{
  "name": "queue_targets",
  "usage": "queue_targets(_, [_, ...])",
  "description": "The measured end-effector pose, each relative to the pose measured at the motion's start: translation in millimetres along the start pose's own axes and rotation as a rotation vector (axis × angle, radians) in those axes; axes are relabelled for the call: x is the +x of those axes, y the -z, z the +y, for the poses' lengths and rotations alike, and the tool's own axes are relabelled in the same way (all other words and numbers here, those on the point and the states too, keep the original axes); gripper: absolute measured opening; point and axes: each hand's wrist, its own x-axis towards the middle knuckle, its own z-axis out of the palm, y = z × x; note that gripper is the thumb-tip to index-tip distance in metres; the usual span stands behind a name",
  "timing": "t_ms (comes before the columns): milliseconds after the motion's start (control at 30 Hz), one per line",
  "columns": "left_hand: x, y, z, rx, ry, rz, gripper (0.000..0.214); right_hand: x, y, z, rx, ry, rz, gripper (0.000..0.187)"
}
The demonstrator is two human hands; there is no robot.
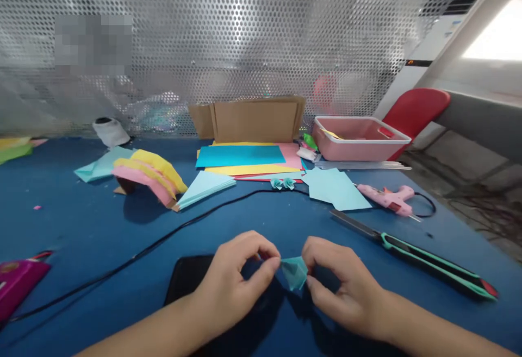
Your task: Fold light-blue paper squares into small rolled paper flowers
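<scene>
A small piece of folded light-blue paper point(294, 273) is held up between my two hands, just above the blue table. My left hand point(240, 270) pinches its left corner between thumb and forefinger. On the other side, my right hand point(346, 281) grips the right edge with thumb and fingers. A black phone-like slab point(185, 275) lies partly hidden under my left forearm. Two little light-blue paper flowers point(283, 183) sit further back, beside a black cord point(196, 218).
A utility knife point(432, 262) with its blade out lies to the right. Behind it are a pink glue gun point(389, 198), light-blue paper squares point(336, 187) and a pink basket point(359, 145). Coloured sheets point(240, 156), a cardboard box point(255, 120) and folded paper strips point(149, 172) stand further back.
</scene>
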Motion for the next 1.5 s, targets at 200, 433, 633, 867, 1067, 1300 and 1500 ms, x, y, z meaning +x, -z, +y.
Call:
queue_targets(200, [-12.5, -9.1, -1.5, 0.070, -0.035, 0.112, 0.004, -8.3, -7.5, -1.0, -0.026, 0.026, 0.022, 0.011])
queue_targets(433, [-16.6, -12.1, -6.2, -0.030, -0.084, 0.116, 0.011, 2.1, -20.9, -16.6, -0.053, -0.015, 0.094, 0.012])
queue_targets(633, [-18.7, -2.0, -10.4, -0.214, -0.031, 0.207, 0.017, 26.9, -30.4, -31.3, -0.047, -0.128, 0.138, 0.012])
queue_targets(867, [-8.7, -3.2, -19.5, -0.276, 0.162, 0.164, 0.010, 33.6, -41.7, -6.2, 0.083, -0.120, 0.095, 0.013])
queue_targets(1067, [-6.7, -4.3, -26.9, -0.222, 0.072, 0.167, 0.007, 30.0, -36.5, 5.8, 0.095, -0.059, 0.113, 0.012])
queue_targets(1300, [-9.8, -8.1, -29.7, -0.113, 0.018, 0.163, 0.014, 22.8, -35.1, 6.3, 0.050, 0.005, 0.137, 0.013])
queue_targets(1500, [-8.9, -7.4, -25.7, -0.004, -0.033, 0.232, 0.015, 21.5, -36.8, 6.3, 0.004, 0.029, 0.157, 0.015])
